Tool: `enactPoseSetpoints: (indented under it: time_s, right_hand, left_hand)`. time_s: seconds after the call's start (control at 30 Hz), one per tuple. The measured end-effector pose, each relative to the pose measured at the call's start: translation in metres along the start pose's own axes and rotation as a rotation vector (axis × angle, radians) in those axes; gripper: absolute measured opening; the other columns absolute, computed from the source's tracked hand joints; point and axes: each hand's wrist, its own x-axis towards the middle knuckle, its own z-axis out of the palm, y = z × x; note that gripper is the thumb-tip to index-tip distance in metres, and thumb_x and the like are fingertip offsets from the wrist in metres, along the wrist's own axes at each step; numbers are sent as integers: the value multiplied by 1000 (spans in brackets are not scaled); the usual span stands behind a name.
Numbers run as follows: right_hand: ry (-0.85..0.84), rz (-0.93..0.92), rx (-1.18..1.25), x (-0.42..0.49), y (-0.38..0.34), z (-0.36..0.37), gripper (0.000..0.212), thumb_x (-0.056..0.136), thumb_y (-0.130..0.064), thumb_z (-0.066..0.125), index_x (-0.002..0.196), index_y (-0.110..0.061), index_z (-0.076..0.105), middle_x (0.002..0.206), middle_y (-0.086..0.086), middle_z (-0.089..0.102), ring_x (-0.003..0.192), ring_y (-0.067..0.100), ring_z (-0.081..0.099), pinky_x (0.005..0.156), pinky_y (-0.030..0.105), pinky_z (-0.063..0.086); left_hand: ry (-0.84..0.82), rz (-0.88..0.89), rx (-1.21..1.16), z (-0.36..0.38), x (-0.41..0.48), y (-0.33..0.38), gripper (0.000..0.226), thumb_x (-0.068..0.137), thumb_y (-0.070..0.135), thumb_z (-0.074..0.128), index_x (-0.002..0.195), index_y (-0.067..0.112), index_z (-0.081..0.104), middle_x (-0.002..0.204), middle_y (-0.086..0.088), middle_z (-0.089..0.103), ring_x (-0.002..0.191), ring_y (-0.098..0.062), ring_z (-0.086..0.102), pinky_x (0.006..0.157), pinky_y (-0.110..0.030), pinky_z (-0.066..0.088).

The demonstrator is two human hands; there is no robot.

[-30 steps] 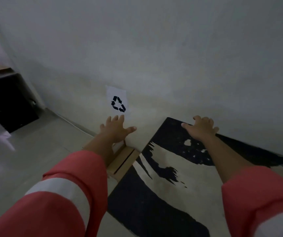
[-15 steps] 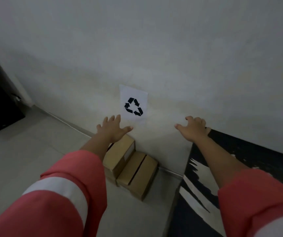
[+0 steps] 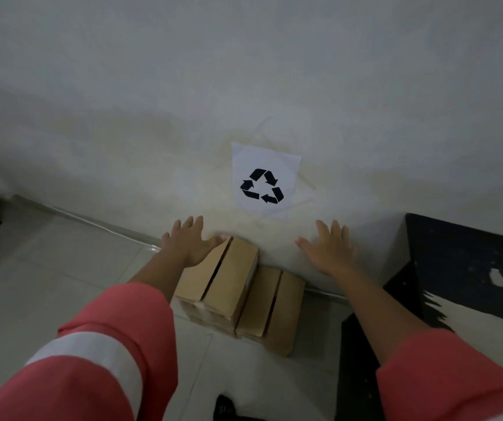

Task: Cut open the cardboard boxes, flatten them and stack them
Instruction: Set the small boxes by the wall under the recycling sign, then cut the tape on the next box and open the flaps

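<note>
A: How do the hands look?

B: The left hand [image 3: 188,243] and the right hand [image 3: 329,249] are both stretched forward, well apart. Their fingers are straight and spread, and they hold nothing.

A: Where are the cardboard boxes [image 3: 235,287]?

B: On the tiled floor [image 3: 62,268], against the foot of the wall [image 3: 122,86], a little toward six o'clock from the frame's centre. Two brown ones stand touching, side by side. The taller box [image 3: 210,284] is on the nine o'clock side and the lower box [image 3: 271,308] on the three o'clock side. Both are closed, with a dark seam running down each top.

A: Does either hand touch them?

B: The left thumb lies over the far top edge of the taller box, but I cannot tell whether it makes contact. The right hand hangs in front of the wall, at about one o'clock from the lower box.

A: What else is there?

B: A white recycling sign [image 3: 265,180] is on the wall at twelve o'clock from the boxes. A black-and-cream patterned surface [image 3: 471,268] fills the frame from three to five o'clock. The left sleeve [image 3: 98,354] is pink-red with a white band, at seven o'clock. The right sleeve [image 3: 444,375] is at five.
</note>
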Motion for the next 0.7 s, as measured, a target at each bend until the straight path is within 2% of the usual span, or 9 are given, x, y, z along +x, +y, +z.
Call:
enactPoseSetpoints:
  time_s: [0.2, 0.37, 0.5, 0.7]
  right_hand:
    - [-53, 96, 55, 59, -29, 60, 76, 91, -65, 39, 152, -26, 16, 161, 8, 3, 147, 29, -4, 114, 55, 11]
    - [-128, 179, 65, 90, -39, 109, 79, 89, -66, 40, 152, -24, 16, 160, 9, 6, 147, 29, -3, 115, 56, 7]
    - [-185, 186, 26, 110, -38, 149, 86, 86, -70, 43, 152, -25, 14, 160, 6, 7, 147, 27, 1, 115, 56, 11]
    - [-221, 283, 132, 140, -18, 241, 97, 76, -76, 52, 152, -27, 17, 160, 1, 11, 148, 23, 6, 116, 52, 14]
  left_hand:
    - [-92, 28, 29, 18, 80, -38, 88, 92, 68, 35, 155, 16, 3, 163, -9, 1, 149, -30, 1, 118, -51, 9]
    - [-157, 25, 0, 52, 135, -63, 89, 90, 67, 39, 155, 19, 2, 163, -9, -4, 149, -29, 1, 116, -52, 11]
    - [-207, -17, -82, 86, 179, -89, 92, 88, 66, 46, 155, 20, 5, 162, -13, -4, 149, -32, 1, 118, -51, 13]
    - [-251, -34, -124, 165, 240, -125, 99, 84, 69, 50, 155, 18, 5, 162, -13, -2, 149, -31, 3, 117, -55, 17]
